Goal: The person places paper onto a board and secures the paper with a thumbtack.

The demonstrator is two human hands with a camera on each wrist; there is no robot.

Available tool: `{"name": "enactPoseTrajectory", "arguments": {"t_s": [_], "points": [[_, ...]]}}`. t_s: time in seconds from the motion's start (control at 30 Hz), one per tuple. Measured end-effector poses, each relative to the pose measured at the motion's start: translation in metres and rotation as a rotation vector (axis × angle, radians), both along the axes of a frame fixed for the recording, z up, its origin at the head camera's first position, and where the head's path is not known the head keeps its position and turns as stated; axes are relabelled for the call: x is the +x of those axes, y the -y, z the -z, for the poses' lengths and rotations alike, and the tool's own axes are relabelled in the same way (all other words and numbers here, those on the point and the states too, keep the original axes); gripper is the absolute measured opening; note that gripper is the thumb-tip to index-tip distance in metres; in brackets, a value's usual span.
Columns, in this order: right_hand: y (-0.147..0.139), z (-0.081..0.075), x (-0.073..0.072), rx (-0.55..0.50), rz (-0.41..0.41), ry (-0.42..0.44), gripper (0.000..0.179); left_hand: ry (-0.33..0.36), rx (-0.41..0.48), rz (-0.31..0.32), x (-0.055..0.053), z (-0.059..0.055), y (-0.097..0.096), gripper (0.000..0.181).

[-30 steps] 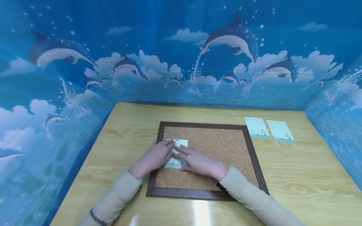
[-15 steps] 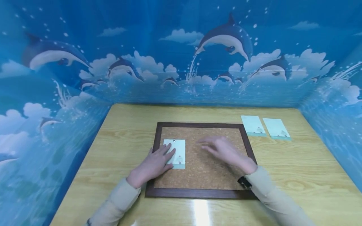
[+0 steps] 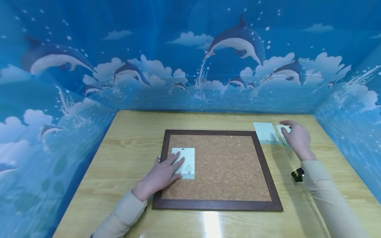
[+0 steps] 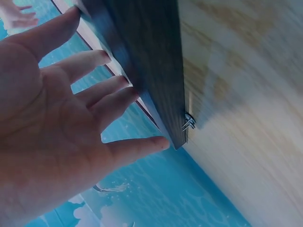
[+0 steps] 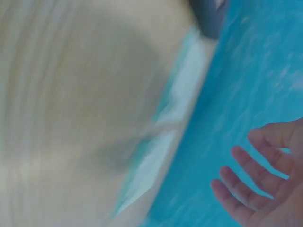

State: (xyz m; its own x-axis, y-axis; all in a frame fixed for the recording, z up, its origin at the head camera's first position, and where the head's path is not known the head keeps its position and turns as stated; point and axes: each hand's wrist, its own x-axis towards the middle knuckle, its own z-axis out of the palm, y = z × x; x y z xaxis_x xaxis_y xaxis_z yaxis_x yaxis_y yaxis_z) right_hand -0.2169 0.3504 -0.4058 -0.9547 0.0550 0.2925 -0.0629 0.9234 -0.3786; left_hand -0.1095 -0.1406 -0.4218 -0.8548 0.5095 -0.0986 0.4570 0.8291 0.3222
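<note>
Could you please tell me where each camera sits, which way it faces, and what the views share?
Head: worn on the head, facing forward and down at the corkboard and three cards; left hand, right hand and sleeves show.
Left wrist: worn there, facing along the corkboard's edge; the left hand shows large, the right hand small, top left.
Right wrist: worn there, looking across the table to two cards and the blue backdrop; the right hand shows lower right.
Head and right wrist share those two cards.
</note>
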Motion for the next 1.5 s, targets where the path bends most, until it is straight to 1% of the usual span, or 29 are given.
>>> {"name": "enactPoseTrajectory", "arguments": {"t_s": [0.13, 0.23, 0.3, 0.37, 0.43, 0.5, 0.57, 0.67, 0.77, 0.83, 0.97, 1.07, 1.2, 1.33, 1.43, 1.5], "points": [[-0.034, 0.015, -0.005, 0.055, 0.041, 0.111, 0.037, 0.007, 0.01, 0.001, 0.0, 0.001, 0.001, 0.059], [-0.052, 0.023, -0.007, 0.087, 0.05, 0.214, 0.049, 0.022, 0.014, -0.008, 0.0, 0.002, 0.002, 0.058], [-0.061, 0.026, -0.007, 0.109, 0.049, 0.294, 0.058, 0.029, 0.014, -0.01, 0.0, 0.002, 0.002, 0.058], [-0.066, 0.028, -0.008, 0.125, 0.052, 0.386, 0.061, 0.027, 0.019, -0.003, 0.0, 0.003, 0.002, 0.058], [-0.069, 0.03, -0.009, 0.154, 0.048, 0.443, 0.065, 0.022, 0.026, 0.006, 0.0, 0.004, 0.002, 0.058], [-0.071, 0.031, -0.009, 0.182, 0.048, 0.48, 0.068, 0.012, 0.037, 0.017, 0.001, 0.005, 0.002, 0.059], [-0.072, 0.033, -0.008, 0.201, 0.06, 0.484, 0.066, 0.005, 0.044, 0.026, 0.001, 0.007, 0.002, 0.059], [-0.074, 0.033, -0.006, 0.194, 0.069, 0.463, 0.069, -0.009, 0.05, 0.031, 0.001, 0.009, 0.001, 0.059], [-0.076, 0.031, -0.003, 0.145, 0.066, 0.427, 0.071, -0.02, 0.055, 0.029, 0.001, 0.01, 0.002, 0.059], [-0.076, 0.03, -0.001, 0.117, 0.073, 0.415, 0.075, -0.024, 0.054, 0.029, 0.002, 0.01, 0.002, 0.059], [-0.08, 0.03, 0.003, 0.071, 0.136, 0.436, 0.086, -0.027, 0.044, 0.032, 0.002, 0.012, 0.003, 0.059], [-0.085, 0.031, 0.007, 0.039, 0.177, 0.447, 0.089, -0.029, 0.04, 0.034, 0.003, 0.013, 0.003, 0.059], [-0.091, 0.033, 0.012, -0.044, 0.186, 0.442, 0.084, -0.03, 0.037, 0.037, 0.003, 0.014, 0.004, 0.059], [-0.098, 0.032, 0.017, -0.16, 0.188, 0.47, 0.076, -0.032, 0.034, 0.042, 0.003, 0.015, 0.004, 0.059], [-0.102, 0.032, 0.022, -0.213, 0.195, 0.471, 0.065, -0.035, 0.036, 0.043, 0.004, 0.015, 0.005, 0.058], [-0.105, 0.031, 0.025, -0.226, 0.208, 0.441, 0.056, -0.038, 0.041, 0.043, 0.005, 0.015, 0.005, 0.058]]}}
